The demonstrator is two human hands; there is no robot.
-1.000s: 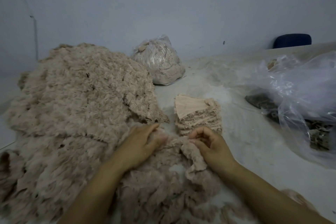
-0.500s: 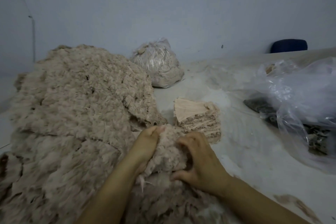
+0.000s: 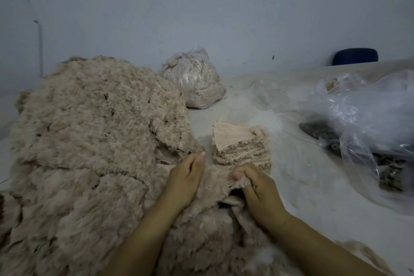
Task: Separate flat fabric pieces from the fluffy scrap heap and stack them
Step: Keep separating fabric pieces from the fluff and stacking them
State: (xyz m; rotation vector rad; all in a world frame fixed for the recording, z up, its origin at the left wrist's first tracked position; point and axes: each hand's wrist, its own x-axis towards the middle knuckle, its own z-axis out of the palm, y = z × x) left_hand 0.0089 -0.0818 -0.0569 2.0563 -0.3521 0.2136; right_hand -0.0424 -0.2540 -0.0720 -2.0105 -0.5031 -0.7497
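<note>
A fluffy beige scrap (image 3: pixel 215 184) is stretched between both hands at the near edge of the big heap (image 3: pixel 89 141), just in front of the stack (image 3: pixel 242 143) of flat pieces on the table (image 3: pixel 313 186). The right hand (image 3: pixel 257 188) pinches one end with curled fingers; the left hand (image 3: pixel 186 179) lies on the other end with fingers mostly straight, though its grip underneath seems hidden. A tied bag (image 3: pixel 195 80) sits behind, loose clear plastic (image 3: pixel 369 114) to the right
</note>
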